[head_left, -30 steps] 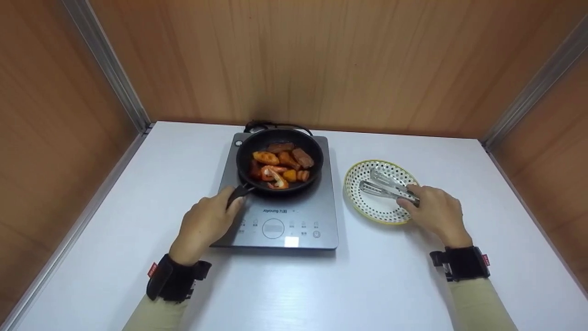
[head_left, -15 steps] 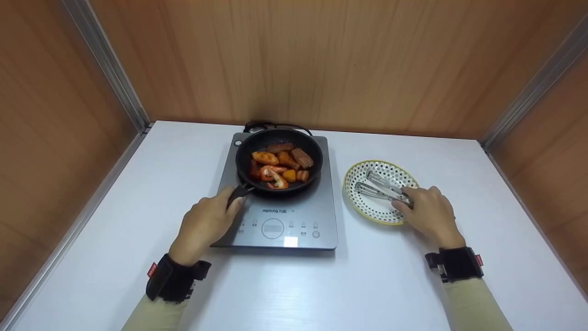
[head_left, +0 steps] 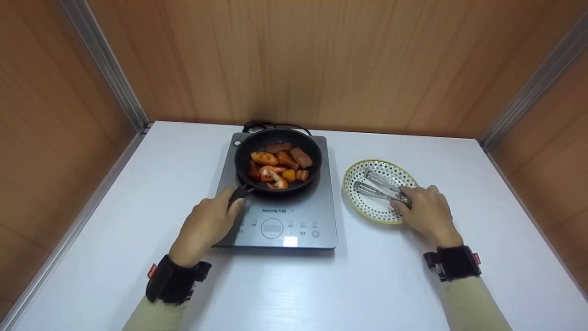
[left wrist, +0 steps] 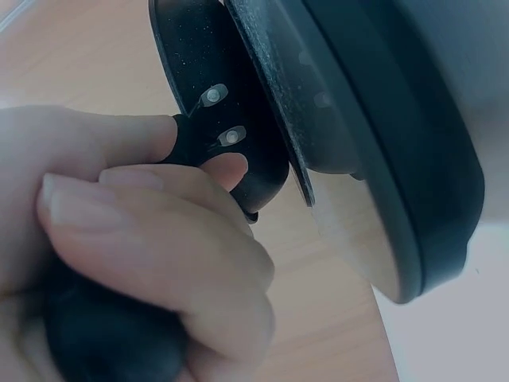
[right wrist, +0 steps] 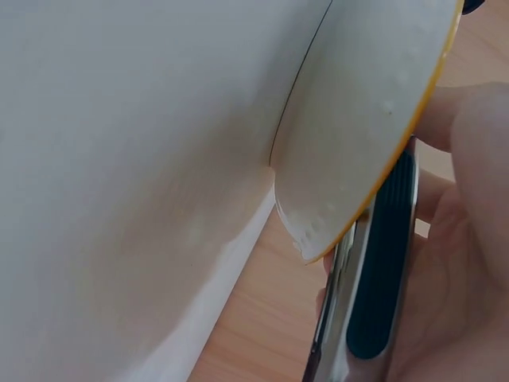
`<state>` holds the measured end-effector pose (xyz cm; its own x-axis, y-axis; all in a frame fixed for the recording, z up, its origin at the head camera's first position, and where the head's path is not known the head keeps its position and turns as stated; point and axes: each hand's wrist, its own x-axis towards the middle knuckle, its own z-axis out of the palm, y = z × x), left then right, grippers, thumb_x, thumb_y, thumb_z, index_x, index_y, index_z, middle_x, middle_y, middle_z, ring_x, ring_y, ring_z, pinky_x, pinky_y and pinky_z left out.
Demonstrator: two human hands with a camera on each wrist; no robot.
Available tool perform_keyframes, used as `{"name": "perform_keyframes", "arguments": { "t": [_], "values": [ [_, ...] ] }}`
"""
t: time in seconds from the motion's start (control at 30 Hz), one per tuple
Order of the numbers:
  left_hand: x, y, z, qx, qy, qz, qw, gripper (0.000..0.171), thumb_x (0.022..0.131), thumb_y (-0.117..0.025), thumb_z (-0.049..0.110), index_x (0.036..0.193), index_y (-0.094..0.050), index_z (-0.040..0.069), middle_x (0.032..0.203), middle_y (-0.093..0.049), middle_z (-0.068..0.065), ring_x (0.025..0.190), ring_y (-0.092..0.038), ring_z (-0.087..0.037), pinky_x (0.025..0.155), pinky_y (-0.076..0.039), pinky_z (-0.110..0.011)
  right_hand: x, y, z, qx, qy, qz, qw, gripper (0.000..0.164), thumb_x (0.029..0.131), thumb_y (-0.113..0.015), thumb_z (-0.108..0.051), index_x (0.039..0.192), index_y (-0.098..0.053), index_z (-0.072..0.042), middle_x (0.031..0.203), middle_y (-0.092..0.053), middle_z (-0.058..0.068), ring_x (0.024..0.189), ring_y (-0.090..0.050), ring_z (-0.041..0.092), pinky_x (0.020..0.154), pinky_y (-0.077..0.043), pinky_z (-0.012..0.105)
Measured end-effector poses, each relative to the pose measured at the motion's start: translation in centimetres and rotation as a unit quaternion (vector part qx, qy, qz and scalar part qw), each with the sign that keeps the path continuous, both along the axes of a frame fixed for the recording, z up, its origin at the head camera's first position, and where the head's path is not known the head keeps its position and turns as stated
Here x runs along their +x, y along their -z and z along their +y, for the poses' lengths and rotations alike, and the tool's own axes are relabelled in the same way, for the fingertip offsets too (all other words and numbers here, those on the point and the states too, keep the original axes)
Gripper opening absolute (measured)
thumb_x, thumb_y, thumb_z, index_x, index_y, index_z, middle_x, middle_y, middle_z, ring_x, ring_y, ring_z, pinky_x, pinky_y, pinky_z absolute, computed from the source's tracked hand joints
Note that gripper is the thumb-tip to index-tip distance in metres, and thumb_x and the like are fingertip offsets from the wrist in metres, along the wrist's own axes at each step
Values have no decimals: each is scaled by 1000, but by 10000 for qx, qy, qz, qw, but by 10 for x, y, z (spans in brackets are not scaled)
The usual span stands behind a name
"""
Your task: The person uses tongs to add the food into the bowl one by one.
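Note:
My left hand [head_left: 206,225] grips the black handle [left wrist: 111,334] of a frying pan [head_left: 278,186], its fingers curled round it in the left wrist view. The pan sits on an induction cooker [head_left: 294,225] and holds a shrimp [head_left: 274,176], browned meat pieces and orange-yellow chunks. On the right, my right hand [head_left: 427,209] holds metal tongs [head_left: 383,186] by their dark-padded grips [right wrist: 383,263]. The tongs' two tips are spread apart over a dotted, yellow-rimmed plate [head_left: 360,211], with no food between them. Whether the tips touch the plate I cannot tell.
The cooker and plate stand on a white table [head_left: 294,285]. Wood-grain panels [head_left: 321,64] with metal corner strips close off the back and both sides. A black power cord [head_left: 262,124] lies behind the cooker.
My right hand has shifted slightly left with the tongs, which lie a little farther over the plate. The left hand and the pan have stayed almost in place.

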<state>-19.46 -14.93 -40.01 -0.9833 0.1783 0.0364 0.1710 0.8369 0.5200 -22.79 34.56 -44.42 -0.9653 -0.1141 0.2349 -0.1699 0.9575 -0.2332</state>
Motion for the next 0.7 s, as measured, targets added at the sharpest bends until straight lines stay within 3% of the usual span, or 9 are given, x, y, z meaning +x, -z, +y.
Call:
{"name": "perform_keyframes", "arguments": {
  "t": [0.23,0.43,0.7],
  "values": [
    [0,-1,1,-43,20,-85,10000,21,113,-52,31,119,-55,11,83,-61,-14,74,-57,-30,60,-43,-43,1,1,2,-18,30,-187,9998,57,98,-76,-39,139,-67,-1,123,-73,24,89,-52,36,78,-38,50],
    [1,-1,1,65,43,-166,9998,21,113,-52,32,117,-54,11,82,-59,-13,74,-57,-30,60,-42,-42,7,-9,6,51,25,-312,9995,66,98,-73,-50,145,-62,-4,116,-69,24,98,-54,40,83,-40,57],
    [4,-4,-1,280,143,-414,9986,22,112,-55,33,116,-55,11,81,-56,-11,76,-57,-29,61,-42,-40,26,-36,7,-105,-94,202,9997,66,101,-70,-52,149,-60,-9,118,-65,22,108,-55,44,88,-40,62]
  ]
}}
